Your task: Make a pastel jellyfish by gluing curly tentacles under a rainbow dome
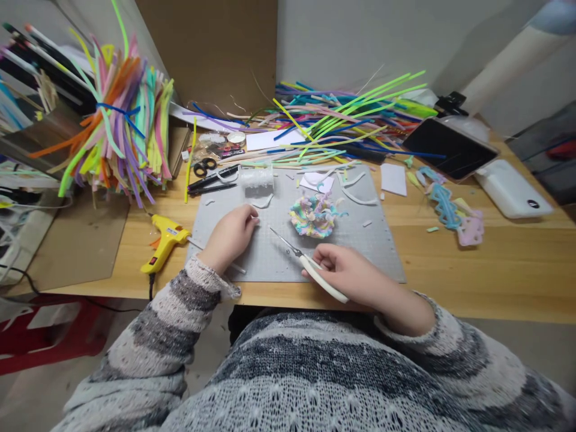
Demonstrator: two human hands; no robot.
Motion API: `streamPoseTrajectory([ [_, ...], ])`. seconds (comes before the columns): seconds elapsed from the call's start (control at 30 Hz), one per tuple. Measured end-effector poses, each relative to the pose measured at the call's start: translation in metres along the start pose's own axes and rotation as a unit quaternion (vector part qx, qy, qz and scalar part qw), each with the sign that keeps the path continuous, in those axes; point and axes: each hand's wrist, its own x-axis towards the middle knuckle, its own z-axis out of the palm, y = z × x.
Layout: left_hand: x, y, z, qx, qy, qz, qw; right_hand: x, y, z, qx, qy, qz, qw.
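My right hand [339, 267] is closed round the white handles of long-nosed pliers [321, 277], whose thin metal tips point up and left over the grey cutting mat [265, 264]. On the mat's left part rests my left hand [236, 231], its fingers curled and thumb near the forefinger; anything between them is too small to make out. A ruffled pastel piece of fuzzy stems [312, 215] sits just beyond the pliers. Behind my left hand lies a clear cylinder [256, 180], with white stem pieces [360, 195] elsewhere on the mat.
A yellow glue gun [166, 243] lies left of the mat. Bundled coloured stems [121, 126] stand at the back left, and loose ones [342, 120] are heaped behind. Black scissors [204, 167], a phone [450, 147], a white power bank [513, 189] and pastel pieces [445, 204] lie around.
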Motion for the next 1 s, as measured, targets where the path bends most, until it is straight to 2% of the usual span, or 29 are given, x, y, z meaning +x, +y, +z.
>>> streamPoseTrajectory([
  [0.13, 0.0, 0.0, 0.0, -0.014, 0.04, -0.113, 0.993, 0.014, -0.017, 0.003, -0.019, 0.011, -0.009, 1.0],
  [0.3, 0.003, -0.002, -0.001, 0.01, 0.045, -0.148, 0.988, 0.033, -0.034, 0.005, -0.066, 0.011, 0.003, 0.998],
  [0.5, 0.001, -0.006, -0.001, 0.025, 0.043, -0.132, 0.99, 0.044, -0.038, 0.007, -0.059, 0.018, -0.003, 0.998],
  [0.63, -0.001, -0.009, -0.003, 0.018, 0.042, -0.097, 0.994, 0.042, -0.037, 0.009, -0.068, 0.008, 0.001, 0.998],
  [0.77, -0.003, -0.008, -0.005, 0.002, 0.043, -0.1, 0.994, 0.038, -0.033, 0.013, -0.073, 0.006, -0.007, 0.997],
  [0.83, -0.004, -0.006, -0.005, -0.034, 0.043, -0.105, 0.993, 0.035, -0.028, 0.014, -0.06, 0.004, -0.001, 0.998],
  [0.9, -0.005, -0.006, -0.005, -0.113, 0.044, -0.107, 0.987, 0.032, -0.023, 0.015, -0.034, 0.001, 0.007, 0.999],
  [1.0, -0.008, -0.005, -0.003, -0.27, 0.044, -0.114, 0.955, 0.026, -0.017, 0.015, 0.032, -0.007, 0.025, 0.999],
])
